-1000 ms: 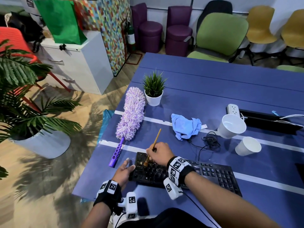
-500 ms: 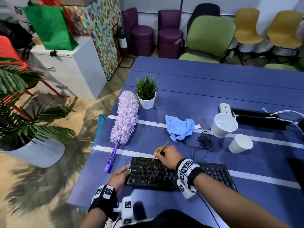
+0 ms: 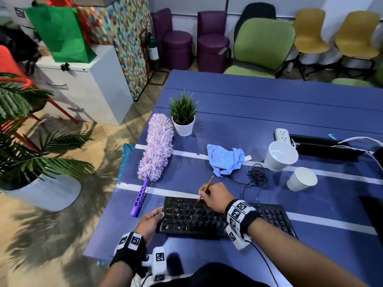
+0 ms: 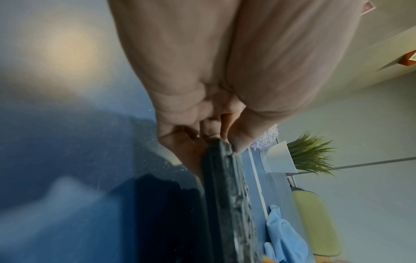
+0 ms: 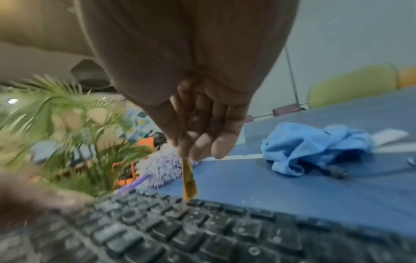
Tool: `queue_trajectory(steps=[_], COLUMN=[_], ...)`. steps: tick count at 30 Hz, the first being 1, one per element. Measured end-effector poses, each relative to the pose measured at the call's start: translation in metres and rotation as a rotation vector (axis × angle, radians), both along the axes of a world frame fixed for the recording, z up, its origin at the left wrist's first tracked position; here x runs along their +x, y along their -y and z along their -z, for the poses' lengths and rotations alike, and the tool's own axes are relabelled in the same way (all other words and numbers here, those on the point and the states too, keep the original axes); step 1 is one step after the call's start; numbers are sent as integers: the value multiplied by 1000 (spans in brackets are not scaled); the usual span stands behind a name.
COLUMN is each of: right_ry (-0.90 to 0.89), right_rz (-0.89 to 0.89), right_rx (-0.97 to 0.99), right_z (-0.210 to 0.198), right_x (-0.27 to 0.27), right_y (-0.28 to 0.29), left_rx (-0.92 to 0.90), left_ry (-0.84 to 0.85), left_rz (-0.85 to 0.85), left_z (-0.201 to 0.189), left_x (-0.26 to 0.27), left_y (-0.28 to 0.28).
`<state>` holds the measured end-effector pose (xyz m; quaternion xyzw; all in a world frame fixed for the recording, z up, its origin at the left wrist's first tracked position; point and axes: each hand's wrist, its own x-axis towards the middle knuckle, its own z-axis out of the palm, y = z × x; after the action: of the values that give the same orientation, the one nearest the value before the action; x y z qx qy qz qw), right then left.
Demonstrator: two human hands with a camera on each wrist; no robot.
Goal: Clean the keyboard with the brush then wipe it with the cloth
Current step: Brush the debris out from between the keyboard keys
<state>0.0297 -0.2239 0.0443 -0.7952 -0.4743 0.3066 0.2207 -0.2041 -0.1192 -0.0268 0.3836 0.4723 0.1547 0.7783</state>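
Note:
A dusty black keyboard (image 3: 207, 218) (image 5: 202, 231) lies near the front edge of the blue table (image 3: 248, 104). My right hand (image 3: 213, 196) (image 5: 202, 138) pinches a thin wooden brush (image 3: 208, 183) (image 5: 188, 178), its tip down on the upper key rows. My left hand (image 3: 154, 216) (image 4: 213, 140) grips the keyboard's left end (image 4: 223, 178), thumb on top. A crumpled light blue cloth (image 3: 226, 159) (image 5: 315, 147) (image 4: 283, 238) lies on the table beyond the keyboard.
A purple fluffy duster (image 3: 155, 154) lies left of the cloth, a small potted plant (image 3: 183, 114) behind it. Two white cups (image 3: 280, 155) (image 3: 301, 179), a coiled black cable (image 3: 257, 175) and a power strip (image 3: 284, 135) sit to the right.
My right hand has carried the brush rightward along the upper rows of the keyboard. My left hand stays on the keyboard's left end.

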Motion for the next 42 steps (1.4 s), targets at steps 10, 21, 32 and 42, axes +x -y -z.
queue_trajectory(steps=[10,21,32,42], right_ry=[-124,-217,-113,-67], right_rz=[22,27,-141,-61], right_rx=[24,-11,-74,-7], right_z=[2,-3,-3,-4], right_x=[-18,-18,-17,-21], right_y=[3,3,0,-14], left_rx=[5,-8,-28,-41], left_ry=[-3,-15,-8,-26], left_rz=[7,13,19,-17], left_z=[-6,-9,-18,-15], left_x=[3,2,5,9], left_y=[1,0,2,-2])
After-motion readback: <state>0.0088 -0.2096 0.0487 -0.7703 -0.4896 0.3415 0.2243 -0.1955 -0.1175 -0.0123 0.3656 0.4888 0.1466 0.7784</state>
